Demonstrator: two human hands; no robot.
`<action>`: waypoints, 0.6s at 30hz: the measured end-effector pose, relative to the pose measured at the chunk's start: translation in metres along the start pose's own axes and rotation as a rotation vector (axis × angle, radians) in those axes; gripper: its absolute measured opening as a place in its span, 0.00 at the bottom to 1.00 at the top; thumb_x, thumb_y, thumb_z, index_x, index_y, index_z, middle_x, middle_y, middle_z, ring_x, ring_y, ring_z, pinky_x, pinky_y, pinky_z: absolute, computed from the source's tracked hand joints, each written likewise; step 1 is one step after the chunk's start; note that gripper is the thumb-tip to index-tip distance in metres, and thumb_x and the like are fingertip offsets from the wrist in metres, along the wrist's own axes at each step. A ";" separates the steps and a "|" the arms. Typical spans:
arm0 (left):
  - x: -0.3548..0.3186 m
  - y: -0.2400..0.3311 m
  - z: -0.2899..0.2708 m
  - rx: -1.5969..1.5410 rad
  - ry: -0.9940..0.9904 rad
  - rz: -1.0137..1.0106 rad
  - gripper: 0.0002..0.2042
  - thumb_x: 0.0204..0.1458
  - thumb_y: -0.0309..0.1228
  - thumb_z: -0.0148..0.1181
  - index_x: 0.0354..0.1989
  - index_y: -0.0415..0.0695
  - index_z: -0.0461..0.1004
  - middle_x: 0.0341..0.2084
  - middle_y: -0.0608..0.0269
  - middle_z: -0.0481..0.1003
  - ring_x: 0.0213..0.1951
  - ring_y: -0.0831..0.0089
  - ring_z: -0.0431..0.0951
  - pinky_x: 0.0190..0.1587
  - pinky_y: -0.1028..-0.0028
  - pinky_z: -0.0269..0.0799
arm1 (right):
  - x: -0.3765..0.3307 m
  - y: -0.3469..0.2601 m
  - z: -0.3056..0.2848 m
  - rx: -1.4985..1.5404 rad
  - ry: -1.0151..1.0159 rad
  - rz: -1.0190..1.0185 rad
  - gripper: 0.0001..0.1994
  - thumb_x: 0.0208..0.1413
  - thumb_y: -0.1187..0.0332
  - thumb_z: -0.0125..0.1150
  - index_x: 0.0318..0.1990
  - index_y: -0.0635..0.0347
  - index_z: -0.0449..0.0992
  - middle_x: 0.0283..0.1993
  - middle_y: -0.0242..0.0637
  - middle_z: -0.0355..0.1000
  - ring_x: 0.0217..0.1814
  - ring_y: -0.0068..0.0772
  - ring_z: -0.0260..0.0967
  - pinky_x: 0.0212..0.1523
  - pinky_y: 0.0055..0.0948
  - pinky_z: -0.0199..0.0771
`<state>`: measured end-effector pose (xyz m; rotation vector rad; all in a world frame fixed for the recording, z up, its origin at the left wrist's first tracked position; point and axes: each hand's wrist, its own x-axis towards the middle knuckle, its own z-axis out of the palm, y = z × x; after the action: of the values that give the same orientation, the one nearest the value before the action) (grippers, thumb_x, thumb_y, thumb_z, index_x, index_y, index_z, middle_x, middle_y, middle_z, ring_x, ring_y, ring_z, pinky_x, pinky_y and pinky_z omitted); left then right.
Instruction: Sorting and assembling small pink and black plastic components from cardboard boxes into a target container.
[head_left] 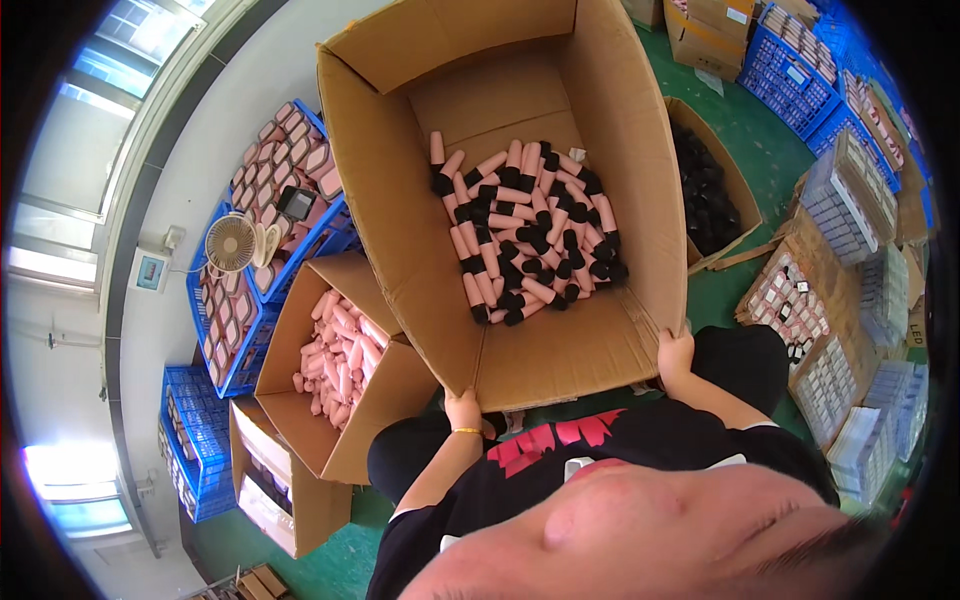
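The big cardboard box (pixel 560 360), holding a heap of pink-and-black tubes (pixel 525 235), sits just above both hands. The left hand (pixel 463 410) grips its lower corner and the right hand (pixel 676 355) clutches its right edge. Left of the left hand stands a smaller box (pixel 385 410) of pink pieces (pixel 340 360).

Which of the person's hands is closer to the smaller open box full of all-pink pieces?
Left. The left hand grips the big carton's near bottom corner, right beside the smaller box of pink pieces. The right hand holds the big carton's opposite corner, well away from that box.
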<state>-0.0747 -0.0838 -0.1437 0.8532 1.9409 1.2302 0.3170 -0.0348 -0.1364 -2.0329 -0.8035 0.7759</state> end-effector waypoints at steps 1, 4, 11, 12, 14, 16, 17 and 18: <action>0.006 -0.012 0.005 -0.104 0.017 -0.023 0.20 0.45 0.21 0.50 0.50 0.35 0.66 0.39 0.55 0.74 0.40 0.64 0.74 0.44 0.72 0.67 | 0.012 -0.004 0.008 -0.013 0.026 -0.041 0.15 0.48 0.68 0.53 0.43 0.65 0.72 0.37 0.53 0.73 0.42 0.51 0.71 0.42 0.37 0.69; 0.038 0.009 0.027 -0.098 -0.017 0.026 0.22 0.45 0.21 0.50 0.53 0.36 0.64 0.42 0.53 0.73 0.44 0.61 0.72 0.47 0.71 0.66 | 0.051 -0.026 0.030 0.008 0.080 -0.136 0.16 0.47 0.67 0.54 0.43 0.65 0.73 0.38 0.52 0.73 0.42 0.52 0.71 0.42 0.38 0.69; 0.074 0.020 0.037 -0.110 0.026 0.007 0.22 0.46 0.22 0.50 0.53 0.36 0.64 0.43 0.52 0.73 0.45 0.62 0.72 0.49 0.72 0.65 | 0.081 -0.056 0.063 0.044 0.074 -0.135 0.18 0.45 0.66 0.53 0.45 0.63 0.73 0.39 0.51 0.74 0.45 0.50 0.71 0.45 0.39 0.69; 0.071 0.025 0.038 -0.100 0.040 0.022 0.22 0.45 0.21 0.50 0.53 0.35 0.65 0.43 0.53 0.73 0.45 0.64 0.73 0.49 0.73 0.65 | 0.084 -0.053 0.064 0.070 0.085 -0.152 0.18 0.45 0.66 0.54 0.45 0.63 0.73 0.39 0.51 0.74 0.45 0.50 0.71 0.46 0.39 0.69; 0.072 0.031 0.043 -0.109 0.028 0.005 0.21 0.45 0.23 0.50 0.51 0.35 0.65 0.42 0.51 0.73 0.43 0.60 0.73 0.48 0.72 0.66 | 0.094 -0.048 0.063 0.068 0.086 -0.124 0.18 0.45 0.66 0.54 0.45 0.64 0.73 0.40 0.51 0.73 0.46 0.49 0.71 0.47 0.38 0.68; 0.085 0.018 0.040 -0.044 0.024 0.046 0.19 0.45 0.25 0.50 0.48 0.35 0.66 0.40 0.48 0.73 0.41 0.55 0.73 0.46 0.70 0.66 | 0.086 -0.056 0.061 0.046 0.063 -0.137 0.20 0.45 0.67 0.54 0.47 0.62 0.71 0.42 0.51 0.73 0.46 0.49 0.70 0.47 0.39 0.68; 0.091 0.011 0.040 -0.044 0.025 0.048 0.19 0.45 0.25 0.50 0.48 0.35 0.66 0.40 0.48 0.73 0.41 0.55 0.73 0.46 0.70 0.66 | 0.083 -0.061 0.061 0.048 0.063 -0.138 0.20 0.45 0.67 0.54 0.47 0.62 0.71 0.42 0.51 0.73 0.46 0.49 0.70 0.47 0.39 0.68; 0.094 0.004 0.043 -0.146 0.010 0.002 0.19 0.45 0.25 0.50 0.48 0.35 0.66 0.39 0.48 0.73 0.41 0.55 0.73 0.46 0.70 0.66 | 0.081 -0.061 0.060 0.032 0.080 -0.190 0.20 0.46 0.67 0.54 0.48 0.62 0.71 0.42 0.51 0.73 0.46 0.50 0.70 0.47 0.39 0.68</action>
<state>-0.0920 0.0141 -0.1726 0.7749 1.8332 1.3610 0.3054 0.0828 -0.1345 -1.9139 -0.9166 0.5928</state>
